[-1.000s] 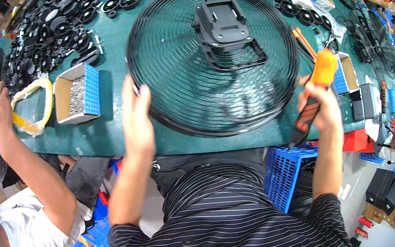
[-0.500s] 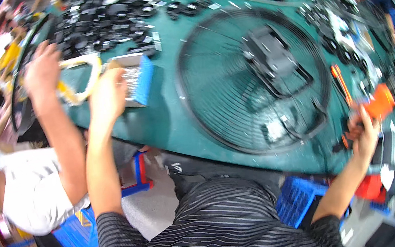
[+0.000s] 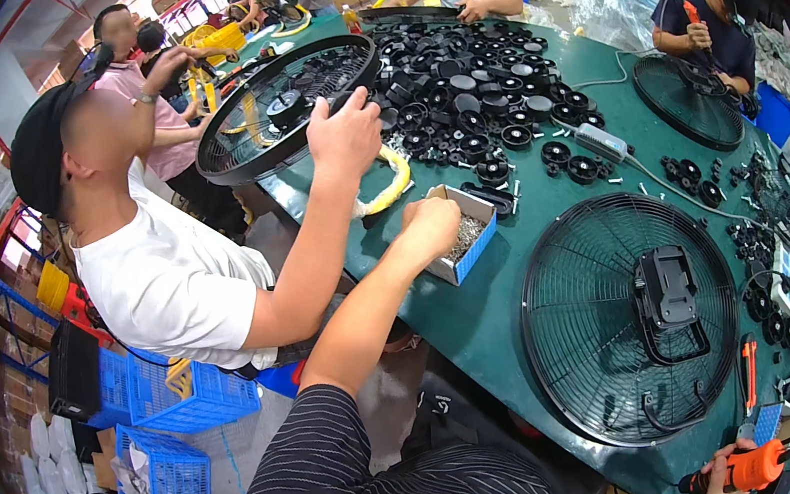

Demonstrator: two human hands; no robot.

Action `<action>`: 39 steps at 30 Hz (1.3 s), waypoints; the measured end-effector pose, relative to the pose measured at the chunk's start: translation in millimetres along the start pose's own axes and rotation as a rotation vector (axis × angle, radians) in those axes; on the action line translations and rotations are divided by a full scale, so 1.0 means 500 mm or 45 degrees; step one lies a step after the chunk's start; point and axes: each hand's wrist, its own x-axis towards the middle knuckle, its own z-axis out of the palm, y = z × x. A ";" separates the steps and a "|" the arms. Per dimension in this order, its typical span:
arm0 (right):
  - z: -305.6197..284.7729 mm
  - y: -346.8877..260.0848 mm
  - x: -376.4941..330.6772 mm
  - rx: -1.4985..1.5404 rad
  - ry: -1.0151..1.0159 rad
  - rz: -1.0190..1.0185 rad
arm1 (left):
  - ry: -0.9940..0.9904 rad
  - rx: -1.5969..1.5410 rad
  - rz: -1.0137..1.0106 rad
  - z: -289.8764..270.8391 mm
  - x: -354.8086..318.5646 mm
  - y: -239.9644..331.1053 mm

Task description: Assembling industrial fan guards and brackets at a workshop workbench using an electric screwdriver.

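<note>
Within the right hand (image 3: 717, 479) sits an orange screwdriver (image 3: 757, 467).

From head height, one wide fisheye looks obliquely down across the green table (image 3: 488, 330).

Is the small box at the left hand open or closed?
Open: the box has no cover over its top, and small metal pieces show inside.

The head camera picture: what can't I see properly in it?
Head view, left hand: its own back hides the fingertips, so whether they hold anything is unclear.
Head view, right hand on the orange tool: the lower edge cuts off its wrist.
Head view, metal pieces in the box: too small to tell apart.
</note>
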 end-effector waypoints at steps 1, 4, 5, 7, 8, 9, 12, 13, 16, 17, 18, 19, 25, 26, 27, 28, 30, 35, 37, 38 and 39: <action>0.006 -0.002 0.004 0.005 0.001 -0.007 | 0.056 -0.009 0.011 -0.002 -0.004 0.000; 0.010 -0.010 0.020 -0.028 -0.054 -0.165 | 0.149 -0.083 0.065 0.009 -0.018 -0.019; -0.009 -0.005 0.029 -0.072 -0.094 -0.058 | 0.250 -0.174 0.095 0.017 -0.024 -0.023; -0.024 -0.006 0.032 -0.116 -0.132 0.049 | 0.392 -0.350 0.117 0.012 -0.049 -0.017; -0.029 -0.011 0.031 -0.070 -0.062 0.051 | 0.527 -0.524 0.140 0.009 -0.063 -0.013; -0.036 -0.015 0.030 -0.025 0.011 0.054 | 0.529 -0.527 0.144 0.002 -0.077 -0.005; -0.028 -0.036 0.027 0.293 -0.117 -0.093 | 0.350 -1.456 0.224 0.000 -0.134 0.022; -0.007 -0.050 0.027 0.609 -0.177 -0.166 | 0.191 -1.819 0.273 0.009 -0.160 0.034; 0.089 -0.090 0.008 0.911 -0.132 -0.254 | -0.449 -2.141 0.545 -0.010 -0.288 0.149; 0.111 -0.099 0.005 1.109 -0.167 -0.292 | -0.679 -2.194 0.629 0.000 -0.322 0.191; 0.129 -0.103 0.006 1.262 -0.309 -0.262 | -0.781 -2.279 0.686 0.020 -0.356 0.224; 0.115 -0.070 0.008 1.245 -0.304 -0.271 | -0.896 -2.366 0.759 0.038 -0.381 0.250; 0.209 -0.112 -0.031 1.373 -0.293 -0.211 | -0.795 -2.471 0.879 0.066 -0.419 0.282; 0.213 -0.111 -0.033 1.380 -0.302 -0.200 | -0.768 -2.363 0.893 0.060 -0.418 0.274; 0.213 -0.091 -0.037 1.314 -0.099 -0.297 | -0.760 -2.291 0.909 0.050 -0.415 0.275; 0.217 -0.090 -0.034 1.306 -0.138 -0.268 | -0.715 -2.246 0.895 0.051 -0.417 0.266; 0.221 -0.100 -0.036 1.278 -0.078 -0.233 | -0.711 -2.211 0.897 0.049 -0.410 0.264; 0.233 -0.100 -0.043 1.221 -0.068 -0.115 | -0.688 -2.253 0.832 0.066 -0.397 0.263; 0.225 -0.104 -0.039 1.234 -0.118 -0.041 | -0.724 -2.296 0.844 0.065 -0.394 0.266; 0.218 -0.103 -0.034 1.232 -0.155 -0.030 | -0.784 -2.328 0.793 0.066 -0.393 0.271; 0.221 -0.099 -0.032 1.268 -0.173 -0.015 | -0.819 -2.373 0.757 0.073 -0.395 0.270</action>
